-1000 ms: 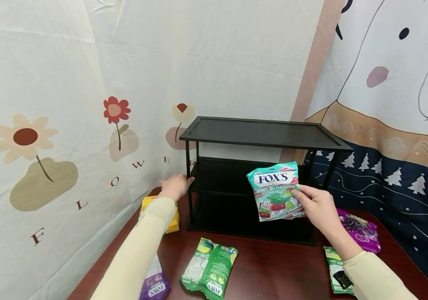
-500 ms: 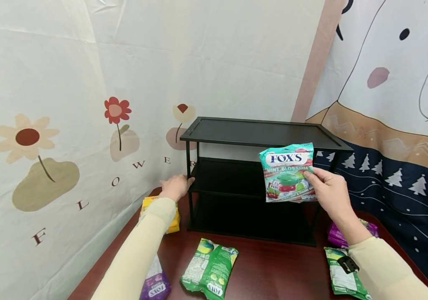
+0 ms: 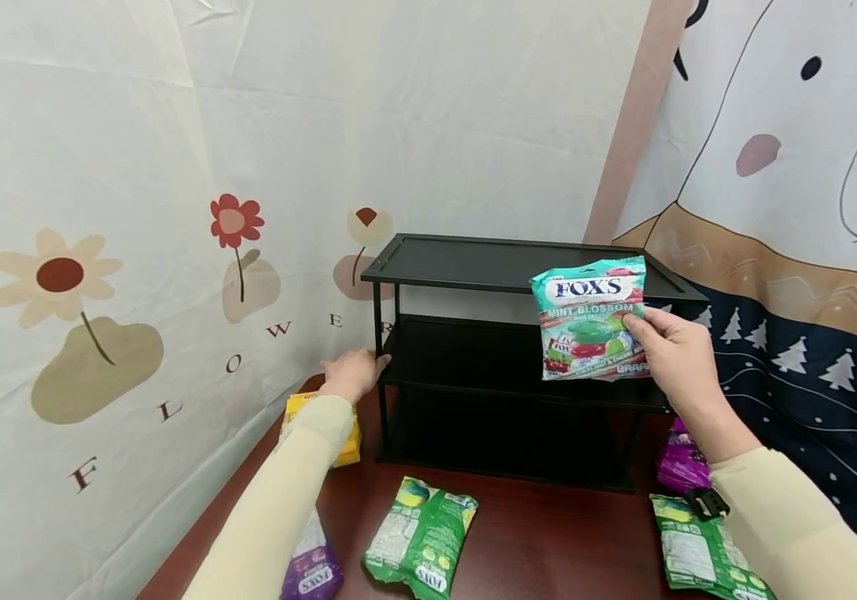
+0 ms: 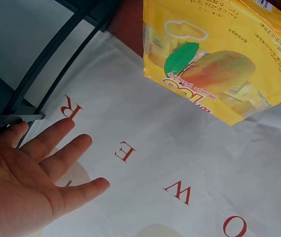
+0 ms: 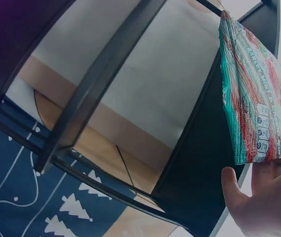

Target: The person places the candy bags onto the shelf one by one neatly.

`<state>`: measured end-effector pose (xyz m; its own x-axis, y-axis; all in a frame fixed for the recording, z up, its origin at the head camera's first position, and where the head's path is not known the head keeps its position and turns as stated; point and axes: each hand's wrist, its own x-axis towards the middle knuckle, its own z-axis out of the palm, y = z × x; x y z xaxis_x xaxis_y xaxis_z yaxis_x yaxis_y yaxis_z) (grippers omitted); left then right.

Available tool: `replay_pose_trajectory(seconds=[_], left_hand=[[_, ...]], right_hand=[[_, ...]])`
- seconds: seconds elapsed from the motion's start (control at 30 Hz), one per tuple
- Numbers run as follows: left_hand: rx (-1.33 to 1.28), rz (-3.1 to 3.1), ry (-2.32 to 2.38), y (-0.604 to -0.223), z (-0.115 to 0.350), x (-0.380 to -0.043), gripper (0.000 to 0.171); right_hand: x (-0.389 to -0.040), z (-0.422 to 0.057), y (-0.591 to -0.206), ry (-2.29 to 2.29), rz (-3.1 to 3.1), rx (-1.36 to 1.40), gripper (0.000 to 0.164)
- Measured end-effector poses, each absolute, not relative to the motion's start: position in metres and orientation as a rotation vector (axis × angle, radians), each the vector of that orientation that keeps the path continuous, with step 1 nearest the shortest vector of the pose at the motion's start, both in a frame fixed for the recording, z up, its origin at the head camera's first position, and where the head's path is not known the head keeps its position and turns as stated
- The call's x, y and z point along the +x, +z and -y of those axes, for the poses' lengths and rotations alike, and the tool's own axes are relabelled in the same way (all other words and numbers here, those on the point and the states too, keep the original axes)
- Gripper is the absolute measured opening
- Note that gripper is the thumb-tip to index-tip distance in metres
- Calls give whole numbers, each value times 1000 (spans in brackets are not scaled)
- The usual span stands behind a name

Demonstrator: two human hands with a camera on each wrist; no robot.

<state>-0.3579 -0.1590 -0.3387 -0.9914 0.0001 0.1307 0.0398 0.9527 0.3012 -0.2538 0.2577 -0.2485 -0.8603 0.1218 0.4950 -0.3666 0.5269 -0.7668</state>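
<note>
My right hand (image 3: 672, 350) pinches a teal bag of Fox's Mint Blossom candy (image 3: 586, 321) by its right edge, front facing me. The bag is raised before the shelf's upper right part and overlaps the top board in the head view. In the right wrist view the candy bag's back (image 5: 256, 98) shows above the right hand (image 5: 263, 200). My left hand (image 3: 353, 372) is at the left post of the black three-tier shelf (image 3: 466, 258). In the left wrist view, the fingers of the left hand (image 4: 36, 182) are spread, with one fingertip at the post.
A yellow mango candy bag (image 4: 214, 69) lies left of the shelf. In front are a green bag (image 3: 423, 537) and a purple-and-white one (image 3: 310, 562). Another green bag (image 3: 691, 546) and a purple one (image 3: 679, 458) lie at right. Printed cloth (image 3: 473, 108) hangs behind.
The right hand has moved up and to the right with the teal candy bag, from before the middle tier to the top board's height. The left hand has stayed at the post.
</note>
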Motion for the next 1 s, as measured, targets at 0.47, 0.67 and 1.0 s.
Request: replay_pose_trajectory(seconds=[0.47, 0.67, 1.0], left_hand=[[-20, 2977, -451, -342, 160, -363, 49], [-31, 2972, -446, -342, 160, -362, 49], [-35, 2968, -438, -341, 160, -360, 48]], right_hand=[[-265, -266, -211, 1517, 2188, 136, 59], [-272, -268, -196, 1509, 2197, 77, 64], [-289, -267, -175, 1587, 2155, -21, 64]])
